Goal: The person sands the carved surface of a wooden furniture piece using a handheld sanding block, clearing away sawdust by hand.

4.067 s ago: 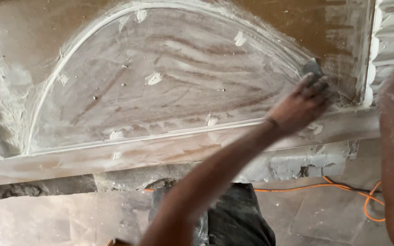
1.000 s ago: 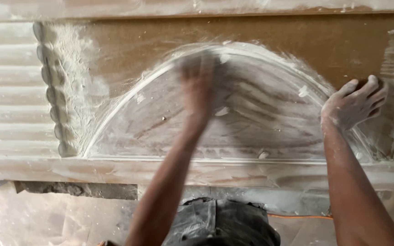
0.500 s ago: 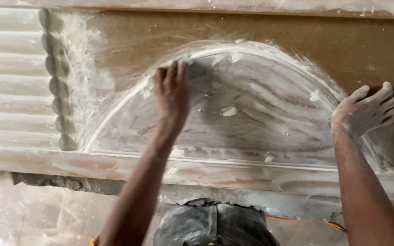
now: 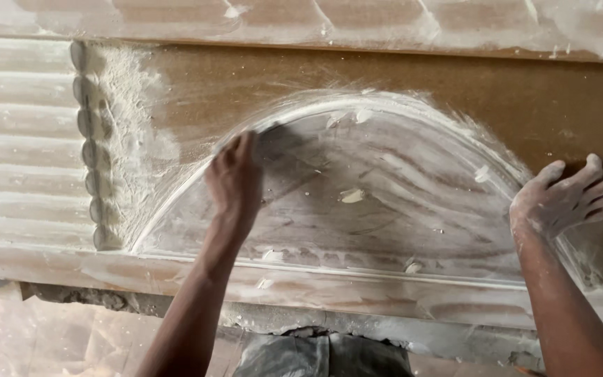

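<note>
Arched panel (image 4: pixel 399 202), a recessed half-round field smeared with pale filler and dust, fills the middle of a large brown carved board (image 4: pixel 357 77) that spans the whole view. A raised curved moulding (image 4: pixel 176 202) rims the arch, and a straight ledge (image 4: pixel 329 279) runs under it. Left of the arch lies a block of horizontal fluted ribs (image 4: pixel 19 139), edged by a column of beads (image 4: pixel 88 146) with loose dust heaped beside it. The left hand (image 4: pixel 235 181) lies flat on the panel's upper left, fingers pressed together; whether it holds anything cannot be told. The right hand (image 4: pixel 567 199), dusted white, rests spread on the arch's right rim. Small filler flecks (image 4: pixel 352 195) dot the panel.
</note>
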